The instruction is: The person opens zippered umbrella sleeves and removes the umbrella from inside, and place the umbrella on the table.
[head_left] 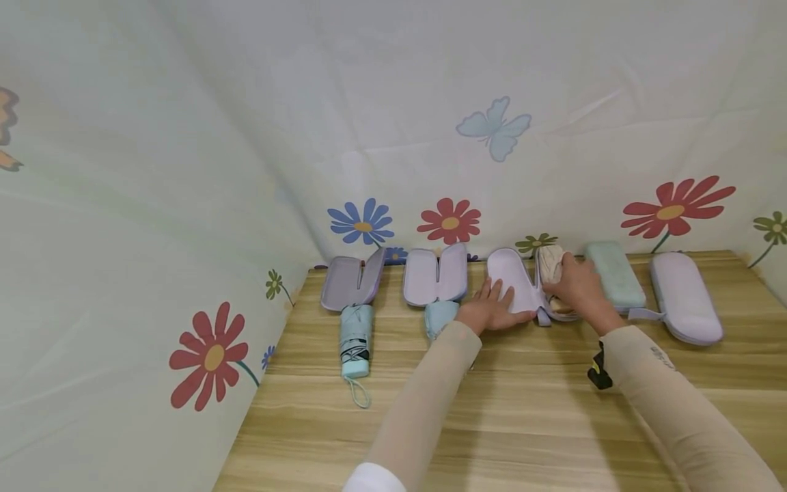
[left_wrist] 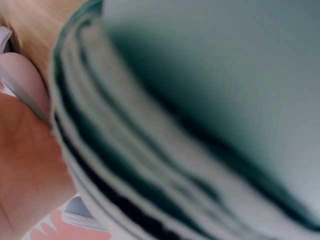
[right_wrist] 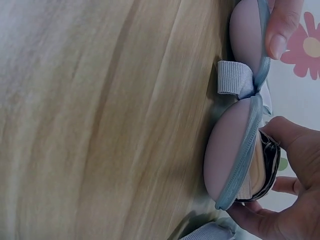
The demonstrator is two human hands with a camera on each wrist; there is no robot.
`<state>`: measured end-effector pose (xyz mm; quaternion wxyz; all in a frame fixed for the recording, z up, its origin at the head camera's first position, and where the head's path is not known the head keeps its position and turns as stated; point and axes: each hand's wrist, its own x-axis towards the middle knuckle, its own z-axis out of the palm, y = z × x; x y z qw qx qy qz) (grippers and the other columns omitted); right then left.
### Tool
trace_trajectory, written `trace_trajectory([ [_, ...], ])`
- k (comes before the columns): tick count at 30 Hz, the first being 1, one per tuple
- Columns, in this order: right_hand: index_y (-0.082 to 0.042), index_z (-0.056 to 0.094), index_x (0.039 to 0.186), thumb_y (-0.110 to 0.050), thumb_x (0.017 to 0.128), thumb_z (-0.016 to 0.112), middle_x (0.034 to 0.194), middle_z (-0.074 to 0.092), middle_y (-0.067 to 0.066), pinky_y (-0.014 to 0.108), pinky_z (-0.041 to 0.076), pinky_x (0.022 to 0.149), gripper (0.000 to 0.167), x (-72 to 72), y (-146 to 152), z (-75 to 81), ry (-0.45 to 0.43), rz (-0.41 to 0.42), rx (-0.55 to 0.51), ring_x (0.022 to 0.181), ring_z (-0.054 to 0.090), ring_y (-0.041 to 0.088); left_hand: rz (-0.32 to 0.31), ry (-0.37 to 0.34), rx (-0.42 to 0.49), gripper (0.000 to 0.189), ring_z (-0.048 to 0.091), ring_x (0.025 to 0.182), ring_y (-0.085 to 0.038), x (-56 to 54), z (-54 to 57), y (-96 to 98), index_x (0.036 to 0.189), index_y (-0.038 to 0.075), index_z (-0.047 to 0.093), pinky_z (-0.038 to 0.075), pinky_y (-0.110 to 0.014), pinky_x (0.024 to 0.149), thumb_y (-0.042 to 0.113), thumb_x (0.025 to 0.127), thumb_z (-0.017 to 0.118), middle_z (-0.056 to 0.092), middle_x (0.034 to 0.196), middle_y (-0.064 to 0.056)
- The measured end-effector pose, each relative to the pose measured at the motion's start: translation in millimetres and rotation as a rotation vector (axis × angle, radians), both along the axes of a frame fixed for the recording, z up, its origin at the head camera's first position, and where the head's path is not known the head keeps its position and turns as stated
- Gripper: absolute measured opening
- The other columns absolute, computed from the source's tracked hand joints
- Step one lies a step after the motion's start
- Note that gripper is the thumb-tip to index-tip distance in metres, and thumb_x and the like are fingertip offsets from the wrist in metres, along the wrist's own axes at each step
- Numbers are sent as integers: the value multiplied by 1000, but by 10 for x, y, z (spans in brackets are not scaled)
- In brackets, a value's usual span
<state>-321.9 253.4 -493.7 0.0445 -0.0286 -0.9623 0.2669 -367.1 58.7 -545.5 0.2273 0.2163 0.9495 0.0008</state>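
Observation:
In the head view, a lilac zip case (head_left: 512,270) lies spread open on the table. My left hand (head_left: 488,309) rests on its left half with fingers spread. A beige folded umbrella (head_left: 550,263) sits in the right half. My right hand (head_left: 578,283) grips it from above, hiding part of it. In the right wrist view, the umbrella's pale end (right_wrist: 257,172) and dark folds show within the zipper rim, between my thumb and fingers. Blurred pale teal folds (left_wrist: 130,120) fill most of the left wrist view, beside my left palm (left_wrist: 30,170).
To the left stand two more open lilac cases (head_left: 341,283), each with a light blue folded umbrella (head_left: 356,335) in front. A closed mint case (head_left: 615,273) and a closed lilac case (head_left: 685,297) lie to the right. Behind the table hangs a flowered cloth (head_left: 393,123).

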Motion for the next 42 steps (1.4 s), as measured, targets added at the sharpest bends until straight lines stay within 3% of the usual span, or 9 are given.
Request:
trace_trajectory([
  [9, 20, 36, 127, -26, 90, 74, 117, 40, 49, 68, 46, 80, 70, -6, 5, 32, -7, -14, 3, 106, 47, 66, -4, -1, 5, 93, -24, 152, -15, 0, 20, 9, 160, 41, -5, 3, -36, 125, 92, 85, 16, -16, 168, 9],
  [18, 18, 36, 123, -28, 89, 74, 110, 48, 45, 64, 47, 78, 68, -50, 62, 105, -26, 16, -44, 102, 52, 62, 1, 12, 6, 93, -23, 152, -14, 28, 63, 1, 161, 41, -2, 3, -35, 125, 91, 86, 18, -14, 169, 9],
  [27, 18, 36, 132, -32, 92, 70, 115, 53, 42, 59, 49, 79, 73, -37, 138, 235, -64, 13, -146, 102, 57, 54, -8, 117, -45, 89, -15, 155, -16, 157, 186, 17, 162, 40, 12, 8, -37, 125, 88, 89, 23, -5, 171, 6],
  [34, 19, 37, 136, -31, 92, 71, 116, 54, 42, 57, 49, 80, 75, 96, 91, 400, -37, 46, -148, 101, 58, 51, -1, 172, -67, 87, -6, 157, -15, 187, 281, 36, 162, 37, 22, 9, -35, 125, 85, 90, 30, 2, 171, 7],
  [42, 17, 40, 133, -26, 88, 71, 110, 54, 41, 53, 48, 71, 70, 415, 25, 603, 11, 99, -103, 92, 57, 47, -18, 272, -55, 87, 10, 157, -23, 317, 502, -68, 159, 26, 37, 17, -36, 124, 81, 93, 34, 19, 169, -3],
])
